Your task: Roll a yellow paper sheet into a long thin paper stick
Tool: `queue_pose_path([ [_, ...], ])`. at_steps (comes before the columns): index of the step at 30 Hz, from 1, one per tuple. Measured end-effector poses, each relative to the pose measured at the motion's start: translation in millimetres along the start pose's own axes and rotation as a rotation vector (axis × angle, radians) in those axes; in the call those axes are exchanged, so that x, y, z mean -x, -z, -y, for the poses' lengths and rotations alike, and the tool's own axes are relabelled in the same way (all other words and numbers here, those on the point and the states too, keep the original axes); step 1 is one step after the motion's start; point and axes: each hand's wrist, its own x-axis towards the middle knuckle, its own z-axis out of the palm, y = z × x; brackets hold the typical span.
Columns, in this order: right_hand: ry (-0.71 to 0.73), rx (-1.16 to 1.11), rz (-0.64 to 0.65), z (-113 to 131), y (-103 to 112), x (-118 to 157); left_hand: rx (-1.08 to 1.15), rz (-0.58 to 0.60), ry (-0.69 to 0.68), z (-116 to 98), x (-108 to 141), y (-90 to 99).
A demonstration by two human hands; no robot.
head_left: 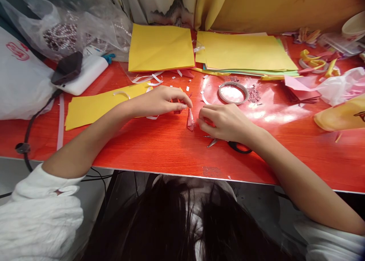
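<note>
Near the middle of the red table (159, 147), a small folded red paper piece (191, 121) stands out between my hands. My left hand (165, 100) is above and left of it, with thumb and forefinger closing on its pointed upper end. Just right of the piece is my right hand (221, 120), its fingers curled; whether they hold anything is hidden. Other small red paper bits (177, 108) lie beneath my left fingers. Scissors with black handles (240, 148) lie partly under my right hand.
Yellow paper stacks (161, 48) lie at the back, and yellow strips (97, 105) under my left forearm. A tape roll (233, 93) sits beyond my right hand. Bags, a power bank (85, 74) and cable (34, 118) are left; a yellow cup (342, 114) is right.
</note>
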Motion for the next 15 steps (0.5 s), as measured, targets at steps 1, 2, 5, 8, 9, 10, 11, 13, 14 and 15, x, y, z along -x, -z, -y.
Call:
queue_pose_path([
  [1, -0.015, -0.006, -0.019, 0, -1, -1, 0.000, -0.001, 0.000, 0, 0, 0.3],
  [2, -0.035, -0.018, -0.044, 0, -1, -1, 0.002, -0.005, -0.002, 0, 1, 0.5],
  [5, -0.127, -0.137, -0.136, 0, 0, -3, 0.036, -0.032, -0.013, 0, 1, 0.9],
  [8, -0.252, -0.414, -0.184, 2, 6, -4, 0.144, -0.068, -0.006, -1, 0, -0.1],
  [9, -0.289, -0.525, -0.174, 3, 8, -4, 0.202, -0.090, 0.001, -2, 0, -1.0],
  [10, -0.319, -0.637, -0.151, 5, 11, -5, 0.268, -0.117, 0.008, -3, -1, -2.3],
  [11, -0.338, -0.746, -0.117, 6, 13, -5, 0.337, -0.146, 0.014, -4, -2, -4.0],
  [13, -0.355, -0.937, -0.032, 10, 16, -4, 0.456, -0.200, 0.021, -7, -3, -8.6],
  [14, -0.356, -1.013, 0.016, 12, 17, -4, 0.494, -0.222, 0.023, -9, -3, -11.2],
  [15, -0.356, -1.075, 0.059, 14, 18, -4, 0.516, -0.235, 0.024, -11, -3, -14.0],
])
